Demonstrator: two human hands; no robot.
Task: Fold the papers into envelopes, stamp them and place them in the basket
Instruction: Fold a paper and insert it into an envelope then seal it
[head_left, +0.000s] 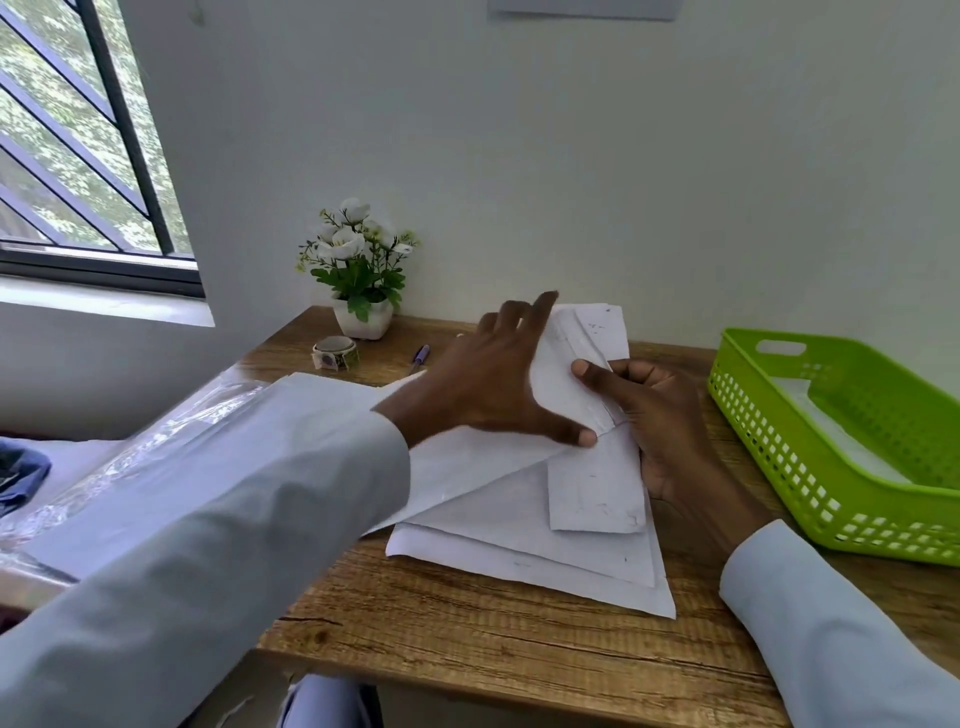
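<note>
From the head camera, the person sat at a wooden desk (467, 644) by a wall. The folded paper (592, 415) lay on top of a loose pile of papers (519, 551) near the middle of the desk, closer to the back edge. Its long side ran from the front of the desk toward the wall, leaning a little.

The left hand (493, 384) lay on the left part of the folded paper with its fingers spread straight and its thumb pressing on the crease. It pressed down and gripped nothing. The right hand (660, 415) held the right edge of the folded paper, with its thumb on top and its fingers curled beside and under it.

The green basket (779, 467) sat at the right edge of the desk, just beside the right hand. So the right hand was the nearer 1 to it. Something white already lay inside.

There was 1 basket, 1 roll of stickers (335, 353), 1 pen (420, 357) and 1 flower pot (362, 317), all toward the back left corner. The pile looked like 3 or more sheets, but the exact count was hard to tell.
</note>
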